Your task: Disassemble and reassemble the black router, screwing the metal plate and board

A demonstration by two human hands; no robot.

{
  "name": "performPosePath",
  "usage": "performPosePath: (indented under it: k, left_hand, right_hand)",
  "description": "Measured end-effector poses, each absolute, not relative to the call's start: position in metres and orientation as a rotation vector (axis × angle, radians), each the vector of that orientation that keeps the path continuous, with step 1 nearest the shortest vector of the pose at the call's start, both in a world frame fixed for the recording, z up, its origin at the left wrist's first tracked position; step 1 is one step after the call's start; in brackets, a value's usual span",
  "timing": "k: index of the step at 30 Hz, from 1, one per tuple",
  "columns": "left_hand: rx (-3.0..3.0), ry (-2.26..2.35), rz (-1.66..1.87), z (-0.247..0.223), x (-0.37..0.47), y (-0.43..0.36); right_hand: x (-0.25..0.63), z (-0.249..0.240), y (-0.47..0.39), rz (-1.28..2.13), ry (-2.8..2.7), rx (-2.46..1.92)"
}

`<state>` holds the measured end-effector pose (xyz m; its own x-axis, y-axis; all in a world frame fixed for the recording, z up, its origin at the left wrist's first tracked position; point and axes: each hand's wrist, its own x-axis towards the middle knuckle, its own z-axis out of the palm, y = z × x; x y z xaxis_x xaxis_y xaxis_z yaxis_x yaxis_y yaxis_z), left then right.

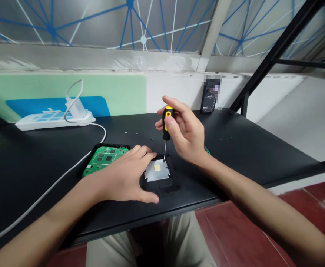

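A black and yellow screwdriver point(166, 129) stands nearly upright in my right hand point(188, 129), its handle between the thumb and fingers. Its tip meets the upper right corner of a silver metal plate point(151, 175), which bears a small pale yellow square pad point(157, 167). The plate lies in a black plastic casing point(165, 184) on the table. My left hand point(123, 176) spans the casing's left side, fingers at the far edge and thumb near the front, holding it. Partly behind that hand is a green circuit board point(102, 159) in a black shell.
Several small screws point(136, 133) lie beyond the casing on the black table point(248, 148). A white power strip point(53, 120) with a plugged-in charger point(76, 108) sits at the back left; its white cable point(53, 185) runs forward. A phone point(208, 98) leans on the wall.
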<state>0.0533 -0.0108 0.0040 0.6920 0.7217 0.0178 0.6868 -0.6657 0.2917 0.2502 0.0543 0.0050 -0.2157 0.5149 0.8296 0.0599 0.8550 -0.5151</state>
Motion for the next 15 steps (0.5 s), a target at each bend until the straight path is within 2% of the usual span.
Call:
performPosePath:
  k: [5,11,15]
  left_hand:
    - [2.643,1.142,0.198,0.0040,0.0527,-0.0121]
    - [2.607,1.148,0.230,0.0042,0.0529,-0.0137]
    - [2.602,1.153,0.234,0.0050,0.0524,-0.0140]
  right_hand:
    - [0.2526,0.0019,0.0648,0.265,-1.680,-0.488]
    - [0.2540,0.0026,0.0606,0.506,-1.699,-0.408]
    - [0.2543,0.0028,0.0618,0.423,-1.688,-0.433]
